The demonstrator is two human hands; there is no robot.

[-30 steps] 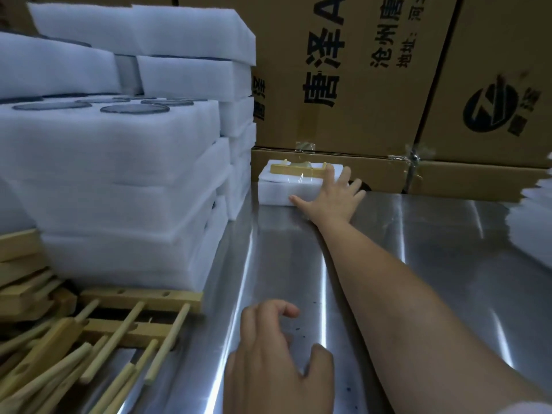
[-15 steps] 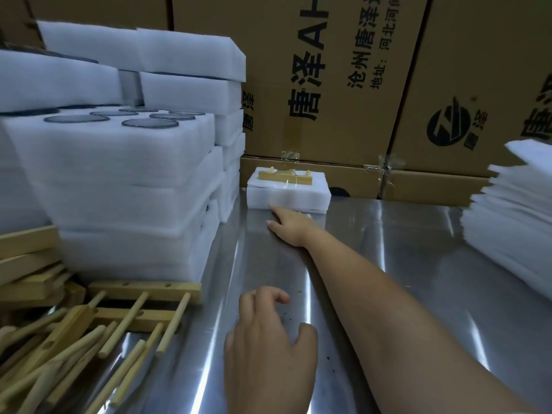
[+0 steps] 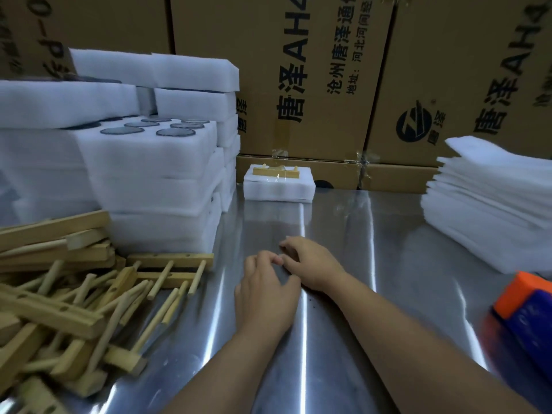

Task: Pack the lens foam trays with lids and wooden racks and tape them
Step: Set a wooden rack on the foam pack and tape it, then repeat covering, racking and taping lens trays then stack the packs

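one packed foam tray (image 3: 279,188) sits at the far edge of the steel table (image 3: 358,249). it's white, with a wooden rack (image 3: 276,172) lying on top and clear tape (image 3: 278,178) glinting across both. it's right in front of the cardboard boxes (image 3: 313,70) that wall off the back, and just beside the tall stacks of foam trays (image 3: 149,180) along the left edge. the uncovered tray on top there shows round dark lenses (image 3: 174,132) in its pockets. at the near-left corner there's a loose heap of wooden racks (image 3: 74,294), dowels pointing every way. on the right edge is a stack of thin white foam lids (image 3: 490,210), and nearer me an orange-and-blue thing (image 3: 525,312), too blurred to name. my left hand (image 3: 265,291) and right hand (image 3: 310,264) rest together mid-table, fingers loosely curled, tips almost touching, holding nothing that i can see. shiny steel runs from the hands to the packed tray, a lane between the foam stacks on the left and the lids on the right.
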